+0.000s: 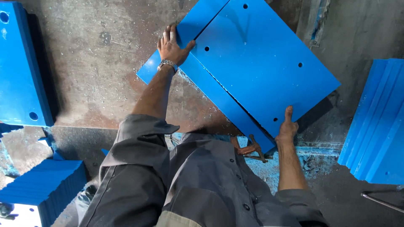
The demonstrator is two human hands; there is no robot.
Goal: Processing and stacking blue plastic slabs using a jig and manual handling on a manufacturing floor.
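Rusty steel table [97, 63], blue panels [261, 59] under flat open left hand [171, 46] and right hand [287, 128], blue stacks [378, 126] around.

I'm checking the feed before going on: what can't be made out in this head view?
- Blue panel: far end cut off by the top edge.
- Left hand: palm flat on the narrow blue strip, hiding what's beneath.
- Right hand: fingers hidden under the panel edge.
- Rusty clamp: partly hidden by the grey shirt.
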